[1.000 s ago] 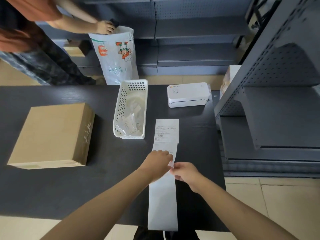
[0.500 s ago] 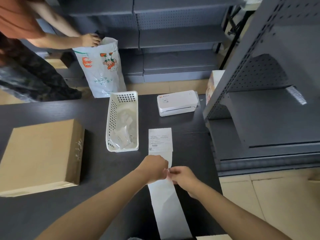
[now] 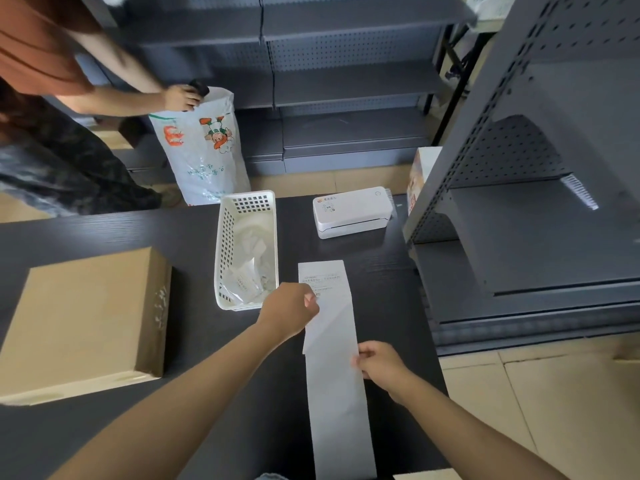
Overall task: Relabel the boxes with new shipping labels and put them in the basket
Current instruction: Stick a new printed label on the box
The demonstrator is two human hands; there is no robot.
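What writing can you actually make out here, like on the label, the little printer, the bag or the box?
No text here can be read.
Shipping label: printed lines and a barcode, too small.
Printer: orange logo with characters, blurred.
Plastic bag: cartoon figure, red and green characters, blurred.
Cardboard box: pale marks on its side, unreadable.
Carton by the shelf: red print, unreadable.

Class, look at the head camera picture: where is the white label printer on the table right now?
The white label printer sits at the table's far right, just right of the white basket and beside the grey shelf unit.
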